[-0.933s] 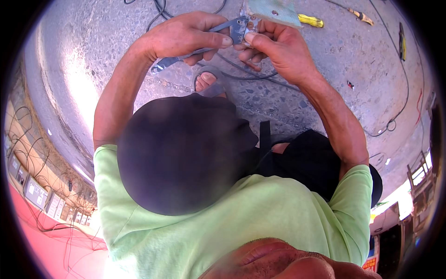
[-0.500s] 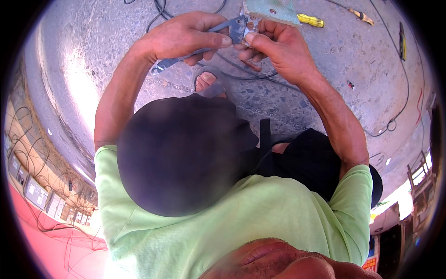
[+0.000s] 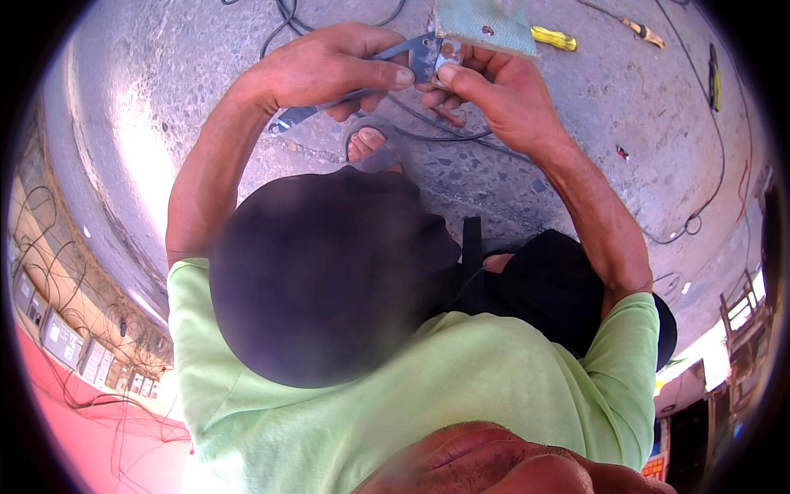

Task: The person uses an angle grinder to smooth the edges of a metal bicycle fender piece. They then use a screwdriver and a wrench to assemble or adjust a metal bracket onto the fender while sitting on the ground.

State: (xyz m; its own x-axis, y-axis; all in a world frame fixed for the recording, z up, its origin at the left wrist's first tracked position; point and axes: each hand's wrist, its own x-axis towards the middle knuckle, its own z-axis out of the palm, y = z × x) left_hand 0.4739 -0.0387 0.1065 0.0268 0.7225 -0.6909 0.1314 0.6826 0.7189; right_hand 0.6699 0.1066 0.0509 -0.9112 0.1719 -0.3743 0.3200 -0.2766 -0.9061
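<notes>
My left hand (image 3: 337, 66) is closed around a long blue-grey metal bracket (image 3: 424, 58), thumb on top. One end of the bracket, with holes in it, sticks out below the wrist; its wider end meets a worn, whitish metal fitting (image 3: 449, 54). The thumb and fingers of my right hand (image 3: 506, 95) pinch that fitting. A pale green, mesh-textured panel (image 3: 494, 25) stands just beyond the right fingers, running out at the top edge. Whether bracket and fitting are joined, I cannot tell.
On the concrete floor (image 3: 609, 107) lie a yellow-handled tool (image 3: 554, 38), a wooden-handled tool (image 3: 648, 34) and a black-and-yellow tool (image 3: 714, 78). Dark cable (image 3: 469, 138) runs beneath my hands, near my sandalled foot (image 3: 366, 146). Boxes with loose wires (image 3: 62, 337) line the left wall.
Both hands keep their grips. The bracket, fitting and green panel have shifted very slightly to the right and down in the picture.
</notes>
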